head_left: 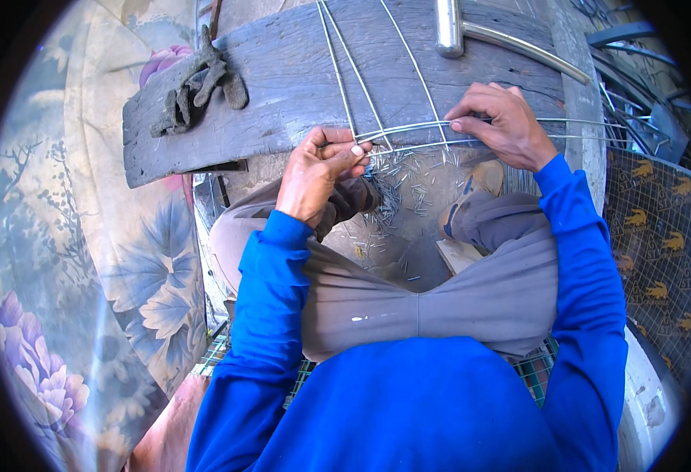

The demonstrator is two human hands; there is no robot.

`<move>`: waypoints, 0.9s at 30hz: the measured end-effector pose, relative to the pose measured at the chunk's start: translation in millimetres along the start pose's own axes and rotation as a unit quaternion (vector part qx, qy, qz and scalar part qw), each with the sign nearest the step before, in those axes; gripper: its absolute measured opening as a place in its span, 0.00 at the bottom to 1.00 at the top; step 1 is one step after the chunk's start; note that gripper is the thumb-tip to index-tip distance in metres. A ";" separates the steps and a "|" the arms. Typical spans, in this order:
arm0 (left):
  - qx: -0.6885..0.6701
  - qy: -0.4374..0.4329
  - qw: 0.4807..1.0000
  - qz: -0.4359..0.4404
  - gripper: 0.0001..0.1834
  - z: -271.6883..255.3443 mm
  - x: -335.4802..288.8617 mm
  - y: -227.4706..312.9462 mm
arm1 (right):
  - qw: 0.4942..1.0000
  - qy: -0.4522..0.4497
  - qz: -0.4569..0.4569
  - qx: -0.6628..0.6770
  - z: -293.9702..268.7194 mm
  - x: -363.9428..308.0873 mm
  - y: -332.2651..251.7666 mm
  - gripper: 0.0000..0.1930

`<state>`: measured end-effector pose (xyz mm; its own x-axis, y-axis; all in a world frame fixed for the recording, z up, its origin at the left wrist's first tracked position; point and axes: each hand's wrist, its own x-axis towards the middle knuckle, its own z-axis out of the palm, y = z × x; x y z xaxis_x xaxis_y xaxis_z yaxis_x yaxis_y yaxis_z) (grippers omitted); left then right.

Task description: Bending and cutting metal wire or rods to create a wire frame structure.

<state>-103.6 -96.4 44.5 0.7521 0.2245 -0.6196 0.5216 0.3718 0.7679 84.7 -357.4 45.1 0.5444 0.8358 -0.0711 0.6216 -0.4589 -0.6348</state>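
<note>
Thin metal rods are crossed into an open frame over the near edge of a dark wooden plank (282,71). Three long rods (415,59) run away from me, and lengthwise rods (573,120) cross their near ends and stretch off to the right. My left hand (314,169) is closed, its thumb and fingers pinching the rods at the left corner where they meet. Further right, my right hand (506,126) pinches a lengthwise rod between thumb and fingers, close to the crossing of the rightmost long rod.
A steel hammer (451,31) lies at the plank's far right, and a dark, dirty glove (204,86) at its left. Short cut wire pieces (392,193) litter the ground between my feet. Floral cloth (141,259) hangs at the left; metal scrap (636,71) is piled at the right.
</note>
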 end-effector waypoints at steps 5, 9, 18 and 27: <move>-0.053 -0.010 0.998 -0.022 0.12 -2.2 2.1 -5.4 | 1.000 0.009 -0.019 -0.013 3.5 -1.9 -1.5 0.07; -0.072 0.003 0.997 -0.038 0.12 3.5 -2.7 -1.0 | 1.000 0.002 -0.006 -0.007 3.4 -2.9 -3.7 0.07; -0.176 -0.029 0.981 -0.071 0.12 -0.5 -4.3 -8.7 | 1.000 -0.013 -0.014 -0.022 2.7 -1.5 0.1 0.09; -0.296 -0.087 0.949 -0.060 0.14 -7.2 -0.5 -25.7 | 1.000 -0.026 -0.014 -0.008 1.1 -0.5 -1.1 0.13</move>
<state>-120.2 -99.6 23.9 0.7834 0.0147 -0.6213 0.3291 0.8383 0.4347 83.1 -357.0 44.9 0.4958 0.8633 -0.0939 0.6453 -0.4387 -0.6254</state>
